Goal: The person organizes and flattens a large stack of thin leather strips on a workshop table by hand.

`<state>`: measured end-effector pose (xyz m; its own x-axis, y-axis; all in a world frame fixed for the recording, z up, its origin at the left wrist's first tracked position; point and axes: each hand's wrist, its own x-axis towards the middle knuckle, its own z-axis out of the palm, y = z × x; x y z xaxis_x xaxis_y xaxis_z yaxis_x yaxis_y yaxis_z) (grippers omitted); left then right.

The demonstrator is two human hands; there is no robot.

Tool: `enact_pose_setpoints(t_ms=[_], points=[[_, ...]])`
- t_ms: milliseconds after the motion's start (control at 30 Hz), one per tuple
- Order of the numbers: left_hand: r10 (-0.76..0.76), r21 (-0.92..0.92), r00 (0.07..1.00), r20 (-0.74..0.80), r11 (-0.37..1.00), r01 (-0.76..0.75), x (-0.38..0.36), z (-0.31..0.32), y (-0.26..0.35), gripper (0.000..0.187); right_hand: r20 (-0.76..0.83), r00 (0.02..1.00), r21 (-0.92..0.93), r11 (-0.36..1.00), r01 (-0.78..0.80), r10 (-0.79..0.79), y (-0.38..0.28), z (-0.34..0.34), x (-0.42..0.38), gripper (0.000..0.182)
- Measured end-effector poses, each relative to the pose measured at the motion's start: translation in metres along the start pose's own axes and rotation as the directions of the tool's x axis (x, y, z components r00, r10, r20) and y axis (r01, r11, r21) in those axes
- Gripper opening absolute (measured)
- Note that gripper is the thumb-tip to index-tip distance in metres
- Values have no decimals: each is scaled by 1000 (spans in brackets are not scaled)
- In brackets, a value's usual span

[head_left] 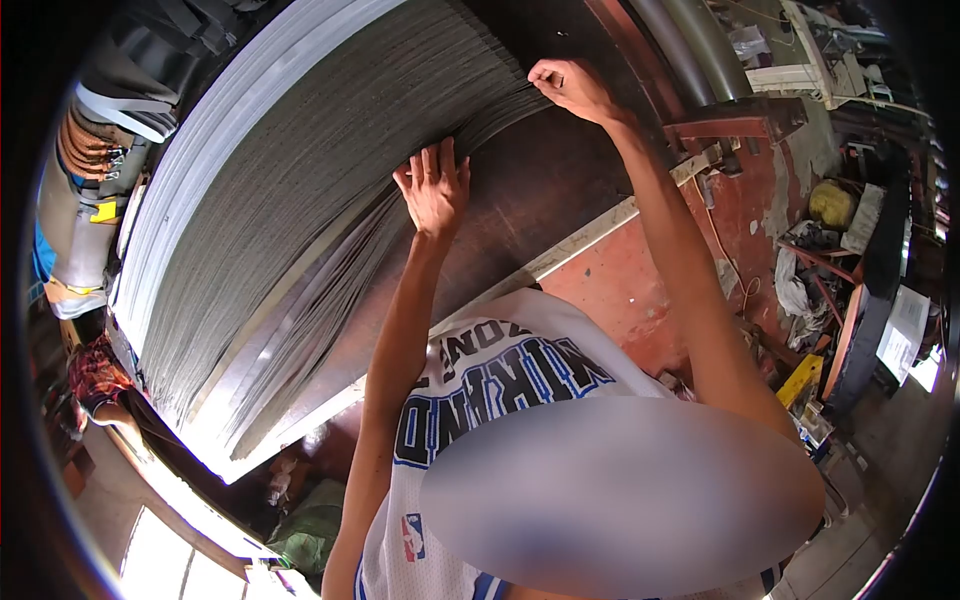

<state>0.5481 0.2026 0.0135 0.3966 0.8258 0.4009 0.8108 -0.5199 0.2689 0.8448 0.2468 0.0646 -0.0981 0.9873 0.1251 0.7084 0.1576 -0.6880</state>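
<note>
A broad mass of thin grey strands or sheet edges fans across a dark brown surface. My left hand rests palm down at its near edge, fingers apart and touching it. Farther right, my right hand is pinched closed at the right end of the layers, where they narrow to a thin bunch. Whether these are threads or sheets I cannot tell. Looser, lighter folds spread toward the lower left.
A pale edge strip borders the surface on my side. Metal cylinders and a red bracket lie beyond my right arm. Cluttered shelves stand at the right. At the far left is part of a person in patterned red clothing.
</note>
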Motion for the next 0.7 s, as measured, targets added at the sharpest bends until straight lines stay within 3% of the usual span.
enact_pose_setpoints(t_ms=[100,167,267,500,700], points=[[1,0,1000,5,1000,-1,0,1,-1,46,60,996,-23,998,-58,59,0,-3,4,7],[-3,-1,1000,13,1000,3,-1,1,-1,47,83,996,-110,994,-4,13,0,-5,6,5],[-9,-2,1000,19,1000,9,0,0,0,47,86,996,-43,999,19,-15,6,-5,6,5],[31,5,998,-62,1000,-31,3,-5,1,44,95,985,-131,979,158,-146,16,-5,8,9],[21,8,999,-38,1000,-21,1,-4,0,44,128,965,-112,963,244,-230,17,-6,9,9]])
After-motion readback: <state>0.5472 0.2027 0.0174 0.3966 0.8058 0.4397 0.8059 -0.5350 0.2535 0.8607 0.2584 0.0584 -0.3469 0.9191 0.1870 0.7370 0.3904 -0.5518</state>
